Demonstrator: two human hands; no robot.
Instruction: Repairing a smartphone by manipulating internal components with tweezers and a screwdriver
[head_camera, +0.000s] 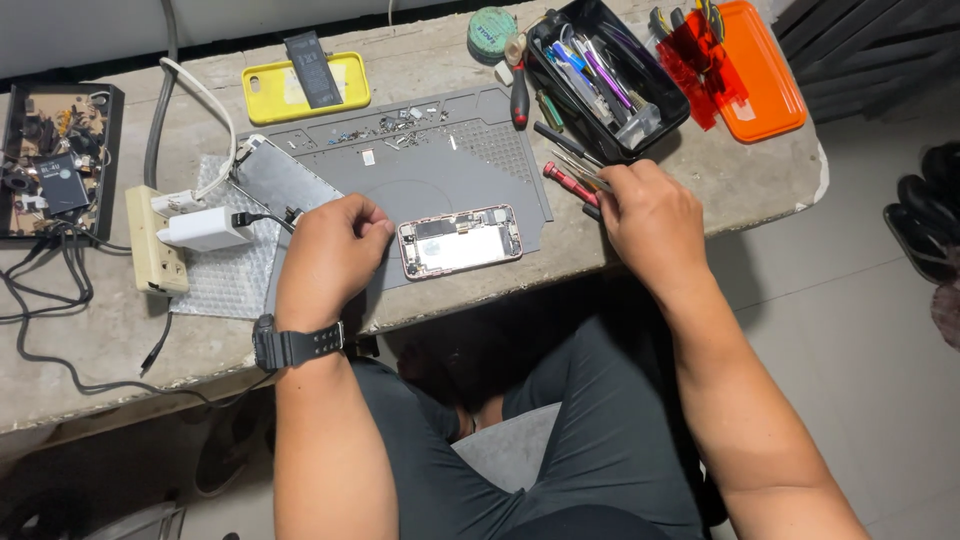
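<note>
An opened phone (460, 241) with its insides exposed lies on a grey work mat (430, 175). My left hand (330, 250) rests on the mat just left of the phone, fingers curled, touching its left end. My right hand (648, 215) is at the mat's right edge, fingers closed over small screwdrivers (568, 180), one with a red handle; which one it grips I cannot tell. A black watch (295, 345) is on my left wrist.
A black tool tray (610, 75) and an orange lid (760, 70) sit at the back right. A yellow phone case (300, 90) holds a battery (313, 68). A detached screen (280, 180), white charger (205, 230), power strip (150, 245) and cables lie left. The table edge runs below the mat.
</note>
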